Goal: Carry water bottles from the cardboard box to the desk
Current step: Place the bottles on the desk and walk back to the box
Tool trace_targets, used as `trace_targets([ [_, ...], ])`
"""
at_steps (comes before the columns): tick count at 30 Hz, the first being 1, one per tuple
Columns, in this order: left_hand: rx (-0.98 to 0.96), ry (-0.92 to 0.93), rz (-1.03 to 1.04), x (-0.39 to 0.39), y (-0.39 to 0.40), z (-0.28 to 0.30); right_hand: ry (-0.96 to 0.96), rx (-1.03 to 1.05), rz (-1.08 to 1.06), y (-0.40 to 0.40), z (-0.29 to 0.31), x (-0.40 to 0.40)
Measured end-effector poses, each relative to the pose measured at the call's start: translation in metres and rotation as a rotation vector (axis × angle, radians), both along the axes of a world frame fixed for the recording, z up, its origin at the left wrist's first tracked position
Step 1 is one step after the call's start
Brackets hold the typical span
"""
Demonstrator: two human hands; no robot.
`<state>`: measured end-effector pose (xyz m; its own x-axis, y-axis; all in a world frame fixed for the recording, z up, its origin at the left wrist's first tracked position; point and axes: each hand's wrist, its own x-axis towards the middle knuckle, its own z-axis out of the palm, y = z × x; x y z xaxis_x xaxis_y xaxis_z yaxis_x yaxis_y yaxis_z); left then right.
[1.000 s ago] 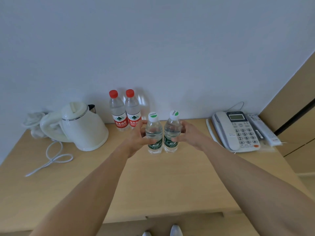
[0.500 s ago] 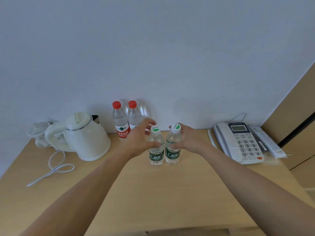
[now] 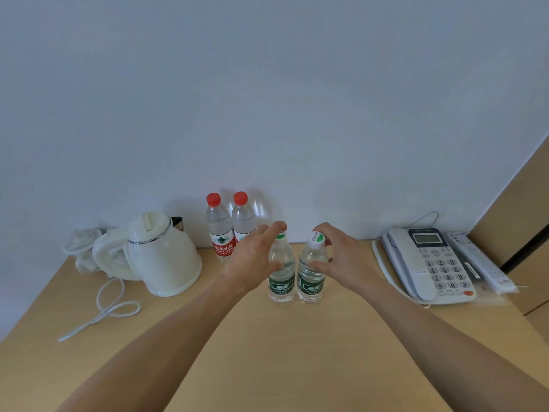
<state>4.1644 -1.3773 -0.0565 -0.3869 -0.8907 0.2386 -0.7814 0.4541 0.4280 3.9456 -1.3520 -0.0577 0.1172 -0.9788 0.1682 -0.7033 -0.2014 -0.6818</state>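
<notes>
Head view: desk (image 3: 267,352), light wood, set against a plain white wall (image 3: 267,99); a tan panel (image 3: 523,209) closes the room beyond the right hand. Left hand (image 3: 252,260): fingers spread and loosely curved around the upper body of the left green-label bottle (image 3: 281,281), thumb at its shoulder; firm contact cannot be confirmed. Right hand (image 3: 338,257): fingers curved wide beside the right green-label bottle (image 3: 310,278), thumb against its shoulder. Both bottles stand upright on the desk between the hands, just beside each other. Behind the left hand, at the wall: two red-capped bottles (image 3: 227,227). Further outward of the left hand: white kettle (image 3: 162,254) and loose cord (image 3: 107,307). Outward of the right hand: telephone (image 3: 427,263), with a remote (image 3: 481,263) beside it.
</notes>
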Motion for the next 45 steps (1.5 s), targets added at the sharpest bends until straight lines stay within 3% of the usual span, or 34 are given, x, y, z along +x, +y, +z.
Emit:
trace_targets([
  [5,-0.026,-0.059,0.019,0.000,-0.029,0.005,0.002,-0.004,-0.005,-0.001,-0.003,0.000],
  [11,-0.278,-0.400,0.105,0.001,-0.072,0.010,-0.028,-0.004,-0.018,0.000,-0.005,0.000],
  [18,-0.260,-0.494,0.170,-0.001,-0.099,0.016,-0.056,-0.022,-0.022,0.001,-0.008,0.000],
  [45,-0.180,-0.444,0.207,-0.005,-0.106,0.021,-0.091,-0.045,-0.041,-0.006,-0.014,-0.001],
])
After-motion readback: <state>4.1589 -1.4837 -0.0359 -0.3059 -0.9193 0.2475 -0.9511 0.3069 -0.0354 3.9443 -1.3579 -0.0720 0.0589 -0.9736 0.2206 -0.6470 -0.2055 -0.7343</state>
